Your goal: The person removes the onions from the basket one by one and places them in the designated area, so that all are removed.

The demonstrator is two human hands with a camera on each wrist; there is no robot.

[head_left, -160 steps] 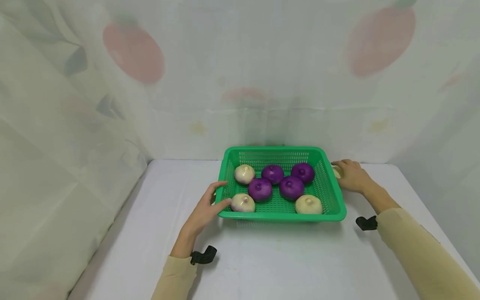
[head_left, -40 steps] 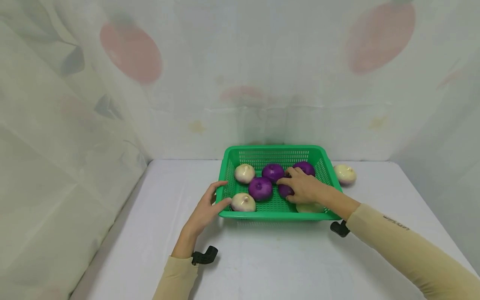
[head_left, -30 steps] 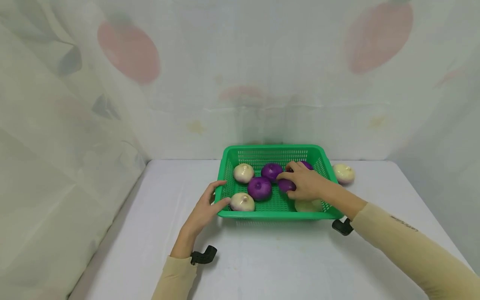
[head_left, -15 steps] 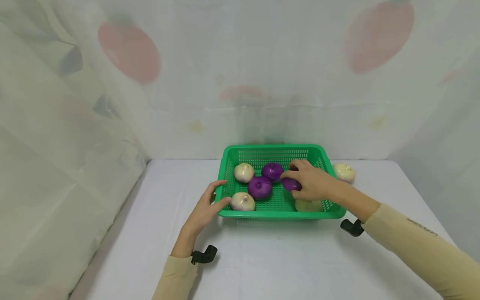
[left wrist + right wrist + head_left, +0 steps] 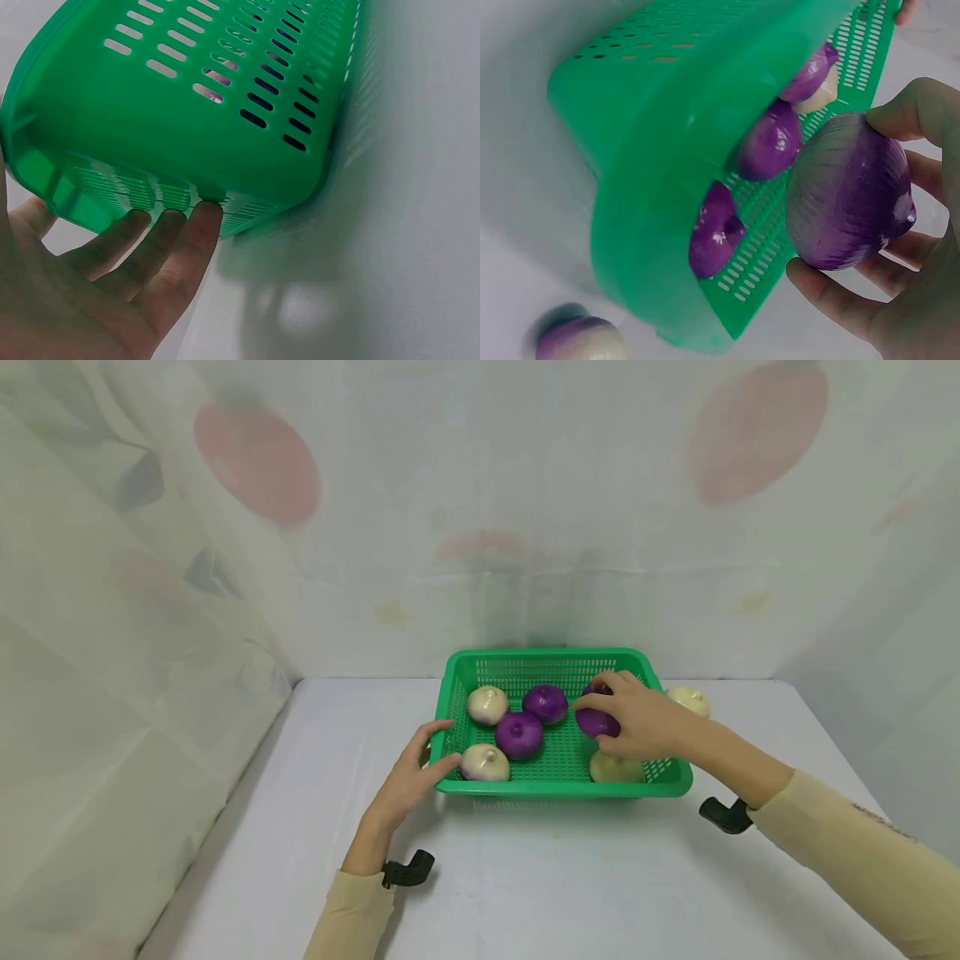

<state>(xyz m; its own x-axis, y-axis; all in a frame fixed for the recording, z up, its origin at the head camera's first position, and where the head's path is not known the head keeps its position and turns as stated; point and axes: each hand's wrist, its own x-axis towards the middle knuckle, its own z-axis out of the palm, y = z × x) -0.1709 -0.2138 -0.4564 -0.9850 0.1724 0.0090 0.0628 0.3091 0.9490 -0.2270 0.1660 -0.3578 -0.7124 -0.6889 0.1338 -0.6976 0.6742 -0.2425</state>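
A green plastic basket stands on the table with purple onions and pale onions inside. My right hand holds a purple onion between thumb and fingers, raised over the right part of the basket. Beneath it sits a pale onion, and another purple onion is mostly hidden behind the fingers. Two purple onions lie in the middle. Pale onions sit at the back left and front left. My left hand holds the basket's left side, fingertips against the outer wall.
A pale onion lies on the white table outside the basket, by its right side. A printed cloth backdrop rises behind the table, with hanging cloth at left and right. Each wrist wears a black mount.
My right hand has left the pale onion outside the basket, taken a purple onion from inside, and lifted it to the right. My left hand keeps its place on the basket.
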